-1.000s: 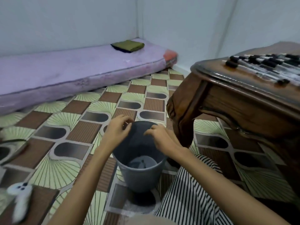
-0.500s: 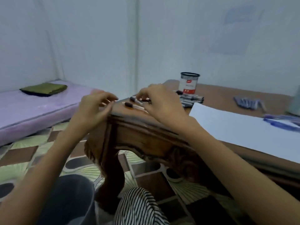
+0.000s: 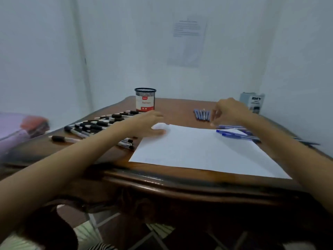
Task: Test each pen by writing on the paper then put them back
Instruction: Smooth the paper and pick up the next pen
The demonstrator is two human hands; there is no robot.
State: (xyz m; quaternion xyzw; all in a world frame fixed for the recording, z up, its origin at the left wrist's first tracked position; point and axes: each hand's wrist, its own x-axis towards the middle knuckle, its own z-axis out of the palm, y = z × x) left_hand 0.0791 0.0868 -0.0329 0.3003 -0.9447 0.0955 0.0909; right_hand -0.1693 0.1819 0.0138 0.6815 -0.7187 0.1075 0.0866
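Note:
A white sheet of paper (image 3: 198,152) lies on the brown wooden table (image 3: 180,179). My left hand (image 3: 147,123) reaches over its far left corner, fingers fairly straight and thumb spread, with the corner showing between them. Several black-capped pens (image 3: 97,124) lie in rows left of the paper. My right hand (image 3: 230,112) hovers past the paper's far right corner, its fingers hanging loosely curled with nothing visible in them. Just left of its fingertips lies a small group of blue pens (image 3: 202,114). More blue pens (image 3: 234,134) lie on the paper's right corner.
A black mesh pen cup (image 3: 145,100) with a red and white label stands at the back of the table. A grey box (image 3: 252,102) stands at the back right by the wall. A purple mattress (image 3: 16,130) lies on the floor to the left.
The view has swung up from a grey bin on the floor to the tabletop. Both hands left the bin's rim; the left went to the paper's corner, the right towards the blue pens.

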